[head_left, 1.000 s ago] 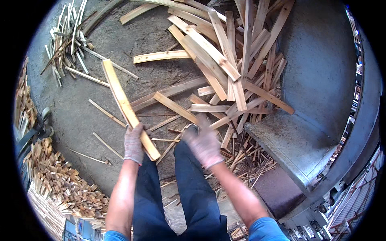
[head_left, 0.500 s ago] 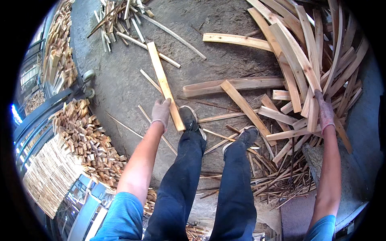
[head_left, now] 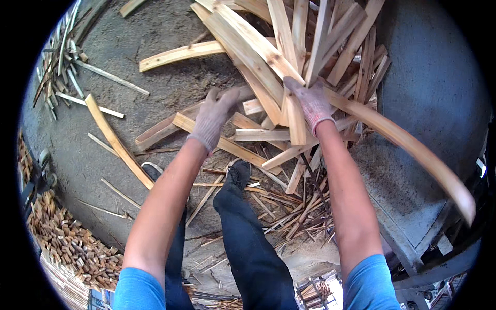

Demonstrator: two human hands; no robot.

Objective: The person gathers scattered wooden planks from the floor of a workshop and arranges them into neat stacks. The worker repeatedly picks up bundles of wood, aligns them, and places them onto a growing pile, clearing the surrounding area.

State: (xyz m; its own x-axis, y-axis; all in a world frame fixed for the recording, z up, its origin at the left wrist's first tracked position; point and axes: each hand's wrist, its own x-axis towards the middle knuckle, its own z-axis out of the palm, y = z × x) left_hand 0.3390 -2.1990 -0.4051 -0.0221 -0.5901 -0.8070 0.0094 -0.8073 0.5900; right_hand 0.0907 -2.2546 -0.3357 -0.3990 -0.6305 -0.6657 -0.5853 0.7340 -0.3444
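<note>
Touching the heaped planks [head_left: 261, 47] on the floor [head_left: 165, 93], the right hand [head_left: 311, 103] is set against their ends, but whether one is grasped by its fingers cannot be told. Beside the heap, the left hand [head_left: 213, 118] is poised, fingers parted and unloaded, above a pale board [head_left: 243, 151].

Motion blurs the far end of a long board [head_left: 418, 144] toward 4 o'clock and softens the left hand's [head_left: 214, 116] fingers. How the right hand [head_left: 311, 103] grips is unclear, its fingertips partly lost among planks [head_left: 284, 36], whose ends the upper edge cuts at 1 o'clock. The left forearm [head_left: 165, 201] hides most of a shoe [head_left: 153, 169] near 9 o'clock. The dark rim crops the block stack [head_left: 72, 248] at 8 o'clock.
</note>
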